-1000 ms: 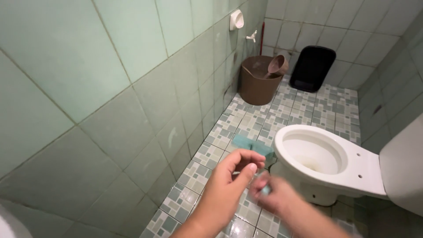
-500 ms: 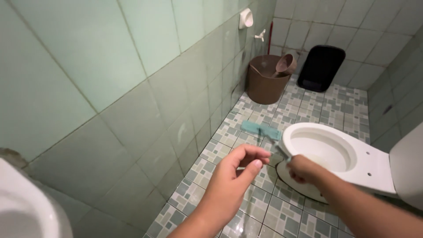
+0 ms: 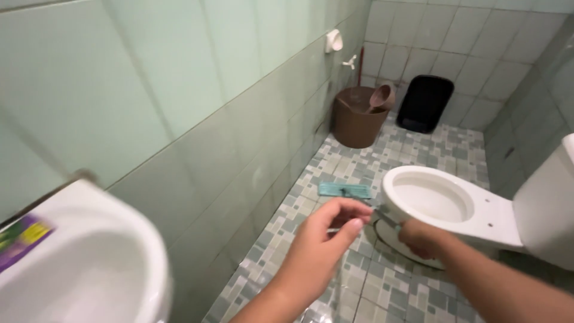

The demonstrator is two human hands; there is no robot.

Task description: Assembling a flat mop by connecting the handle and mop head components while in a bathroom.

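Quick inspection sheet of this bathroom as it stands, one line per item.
Surface: patterned tile floor, looks wet near the camera.
Job's things: teal flat mop on the floor beside the toilet.
Clutter: brown bucket with dipper; black bin.
Grippers: right hand closed on the mop handle; left hand pinched, contents unclear.
Cables: nothing seen.
Surroundings: green tiled walls, white sink, wall tap.
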